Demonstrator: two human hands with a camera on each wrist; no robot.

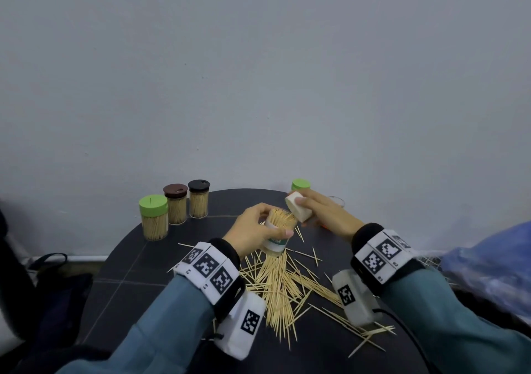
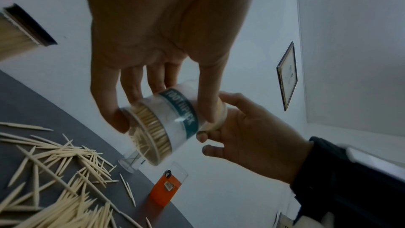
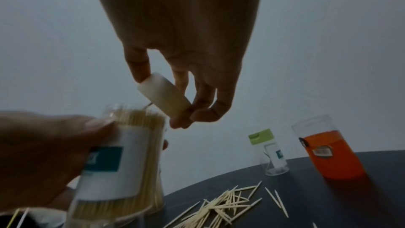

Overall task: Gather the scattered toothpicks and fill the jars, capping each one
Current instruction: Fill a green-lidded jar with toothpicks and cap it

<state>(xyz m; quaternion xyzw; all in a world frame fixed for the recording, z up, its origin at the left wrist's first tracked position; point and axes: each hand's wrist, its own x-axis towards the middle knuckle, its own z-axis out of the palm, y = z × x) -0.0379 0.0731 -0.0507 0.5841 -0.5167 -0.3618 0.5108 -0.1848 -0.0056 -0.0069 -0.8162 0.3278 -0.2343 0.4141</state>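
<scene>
My left hand (image 1: 258, 225) grips a clear jar (image 1: 276, 238) with a white and teal label, packed with toothpicks and tilted above the table. The jar's mouth is uncovered, and the toothpick tips show there. My right hand (image 1: 319, 210) pinches a cream cap (image 1: 297, 208), held tilted right at that mouth and not seated on it. The right wrist view shows the cap (image 3: 164, 94) just above the jar (image 3: 122, 162) rim. A heap of loose toothpicks (image 1: 280, 290) lies on the dark round table (image 1: 143, 258) beneath both hands.
Three capped, filled jars stand at the back left, with green (image 1: 154, 218), brown (image 1: 175, 204) and black (image 1: 198, 198) caps. A nearly empty green-capped jar (image 3: 271, 153) and an uncapped orange-labelled jar (image 3: 328, 153) stand at the back right. A blue plastic bag (image 1: 488, 258) lies to the right.
</scene>
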